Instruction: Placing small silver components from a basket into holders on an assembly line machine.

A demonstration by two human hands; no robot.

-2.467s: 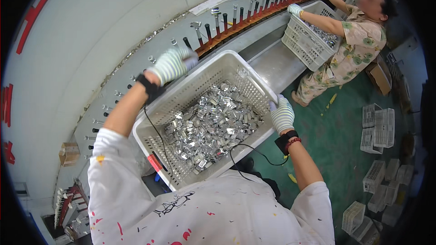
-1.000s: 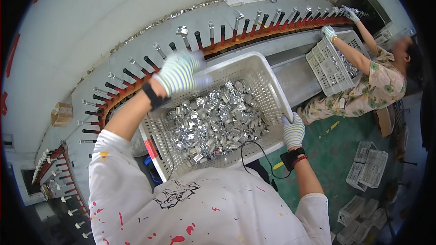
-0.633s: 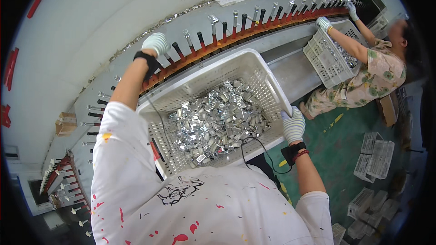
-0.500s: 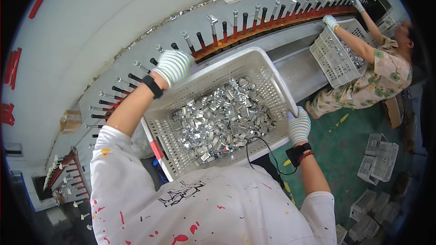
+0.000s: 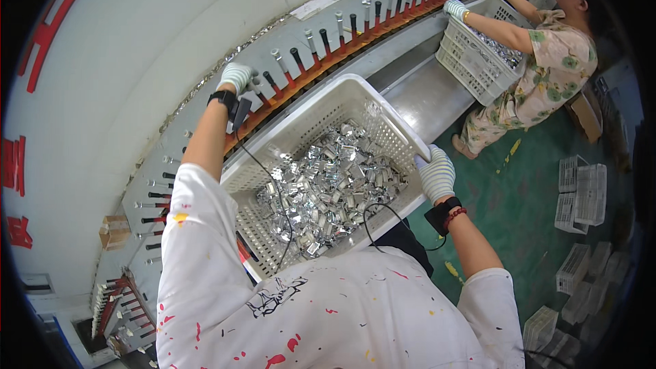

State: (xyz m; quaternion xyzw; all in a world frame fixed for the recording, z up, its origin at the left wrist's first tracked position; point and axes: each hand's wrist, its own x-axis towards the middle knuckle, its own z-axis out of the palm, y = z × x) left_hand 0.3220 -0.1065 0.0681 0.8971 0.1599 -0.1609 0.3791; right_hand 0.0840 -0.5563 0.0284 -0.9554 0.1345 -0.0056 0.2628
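Right hand (image 5: 436,173) grips the basket (image 5: 343,101) (silvery parts (image 5: 335,188) inside); left hand (image 5: 236,76) beyond.

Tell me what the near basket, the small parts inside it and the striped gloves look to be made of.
Near basket: likely moulded plastic, whitish, dull; the regular perforations suggest it. 
Small parts: shiny silver with bright glints, so metal or metal-plated; the core can't be told. 
Striped gloves: probably knitted fabric, matt, judging by the snug fit.
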